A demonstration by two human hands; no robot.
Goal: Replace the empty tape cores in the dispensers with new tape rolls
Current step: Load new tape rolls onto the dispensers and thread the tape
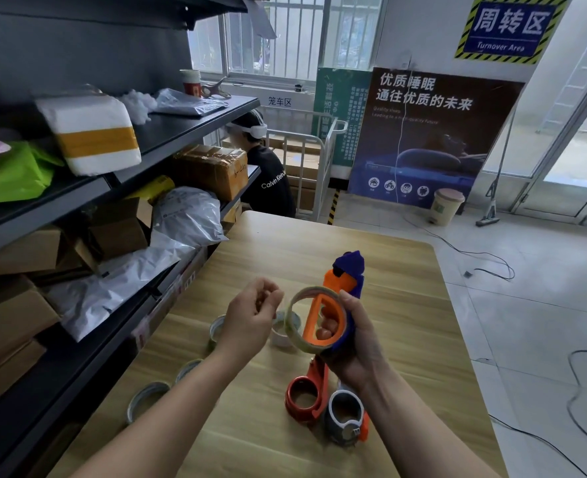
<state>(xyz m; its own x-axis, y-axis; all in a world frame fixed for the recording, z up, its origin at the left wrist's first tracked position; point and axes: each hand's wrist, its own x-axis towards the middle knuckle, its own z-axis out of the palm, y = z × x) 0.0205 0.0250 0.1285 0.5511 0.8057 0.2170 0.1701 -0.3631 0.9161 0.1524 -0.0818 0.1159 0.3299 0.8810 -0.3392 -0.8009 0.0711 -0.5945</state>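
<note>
The right hand (359,350) holds an orange and blue tape dispenser (340,281) upright above the table (405,305). Its fingers (326,327) are curled round the handle and show through the opening in the orange hub, with the thumb laid along the blue side. A tape roll (290,326) sits round that hub, its open face turned toward the left hand (250,315).

The left hand hangs in the air just beside the roll, apart from it. Its fingers (267,291) are bunched together against the thumb; whether they pinch anything cannot be told.

Below the right fingers, near the wrist, two more dispensers lie on the table touching each other: a red dispenser (290,395) and a grey dispenser (331,424).

Several loose rolls (147,400) lie on the table. One is just under the left fingers, another is partly hidden between the two hands, and two more sit to the left of the left forearm. It cannot be told whether these are full or used up.

Left of the hands stands a dark shelf (195,122) stacked with parcels and boxes. Beyond the table's far edge a person in a black shirt (271,181) crouches.
</note>
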